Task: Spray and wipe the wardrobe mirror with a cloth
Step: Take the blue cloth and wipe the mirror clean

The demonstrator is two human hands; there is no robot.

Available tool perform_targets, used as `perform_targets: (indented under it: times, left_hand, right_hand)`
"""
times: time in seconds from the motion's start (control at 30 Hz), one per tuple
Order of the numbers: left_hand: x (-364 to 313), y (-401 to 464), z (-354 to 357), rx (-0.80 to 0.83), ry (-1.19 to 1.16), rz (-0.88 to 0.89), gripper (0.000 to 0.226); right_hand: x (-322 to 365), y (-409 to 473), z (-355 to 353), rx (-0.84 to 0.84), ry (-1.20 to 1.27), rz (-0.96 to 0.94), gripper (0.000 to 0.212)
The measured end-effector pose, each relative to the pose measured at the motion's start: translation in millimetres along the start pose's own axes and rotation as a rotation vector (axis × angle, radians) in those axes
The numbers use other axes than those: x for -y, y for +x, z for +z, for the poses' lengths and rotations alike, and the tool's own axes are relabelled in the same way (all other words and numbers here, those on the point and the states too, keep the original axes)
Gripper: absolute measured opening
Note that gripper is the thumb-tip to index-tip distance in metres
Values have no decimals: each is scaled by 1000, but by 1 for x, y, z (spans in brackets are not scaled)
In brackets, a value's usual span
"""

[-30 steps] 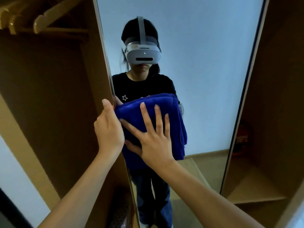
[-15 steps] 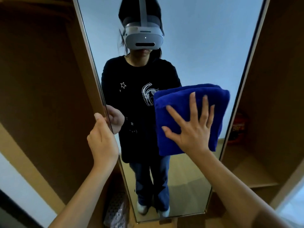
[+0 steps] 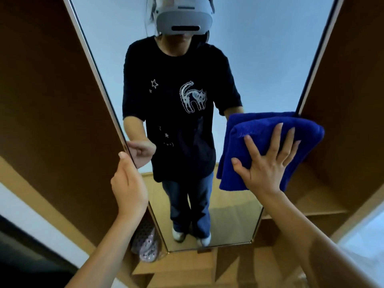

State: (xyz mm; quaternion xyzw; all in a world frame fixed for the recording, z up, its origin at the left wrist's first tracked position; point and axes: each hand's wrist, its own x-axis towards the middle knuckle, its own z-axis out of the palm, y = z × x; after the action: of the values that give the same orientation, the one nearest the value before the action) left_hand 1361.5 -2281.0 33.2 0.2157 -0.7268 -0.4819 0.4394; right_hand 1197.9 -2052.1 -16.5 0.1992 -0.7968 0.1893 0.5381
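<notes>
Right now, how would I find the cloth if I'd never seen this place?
Find the tall mirror between the brown wardrobe walls. At its right edge, the right hand presses a folded cloth flat. It's the only bright blue, fluffy thing there.

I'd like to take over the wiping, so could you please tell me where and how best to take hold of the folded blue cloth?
Pinch the folded blue terry cloth at its lower left part, coming from the left. That thick folded part lies bare, while the right hand presses flat across the middle and the right side overlaps the mirror's right edge.
</notes>
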Motion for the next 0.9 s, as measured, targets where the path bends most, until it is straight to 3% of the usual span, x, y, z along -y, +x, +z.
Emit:
perform_targets:
  times: [0.3,0.43,0.7,0.9]
  left_hand:
    - [36,-22,19,-117,61,-10,38]
    - [60,-38,25,-101,90,-60,38]
    - [107,-66,25,8,4,-148,45]
    - [116,-68,30,-23,-27,-80,35]
  right_hand:
    - [-12,-116,35,82,-5,-102,70]
    - [-7,-110,31,95,60,-78,67]
    - [25,-7,11,-128,63,8,60]
    - [23,-94,48,-100,-21,-114,75]
